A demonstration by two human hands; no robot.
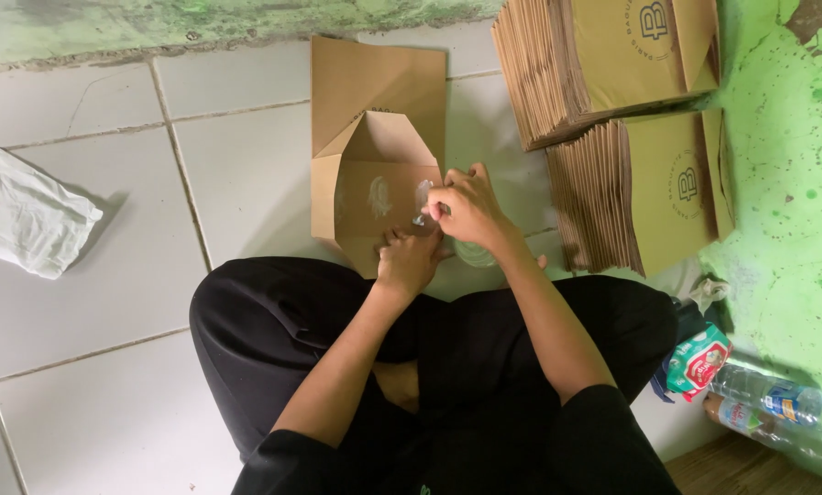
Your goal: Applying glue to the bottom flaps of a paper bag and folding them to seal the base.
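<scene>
Here, a seated person in black clothing works over a flat brown paper bag (pixel 374 147) lying on the white tiled floor (pixel 108 275). The bag sits directly ahead of the crossed legs, its long axis running away from the person; the opened, folded bottom end — a diamond-shaped fold bearing pale smears of glue — points back toward the knees, while the plain end points to the green wall (pixel 777 229).

The left hand (pixel 409 261) rests on the near edge of the fold, fingers bent and pressing down on the paper. The right hand (pixel 466 209) hovers at the fold's right edge, fingers pinched together around a small pale applicator (pixel 422 203) whose tip touches the paper; the tool is too small to identify further. A clear lidless container (pixel 473 252) sits just below the right wrist, partly hidden.

Two stacks of finished brown bags (pixel 612 119) stand on edge to the right. A crumpled white cloth (pixel 26 215) lies well apart on the left — plastic bottles (pixel 777 412) lie at lower right.
</scene>
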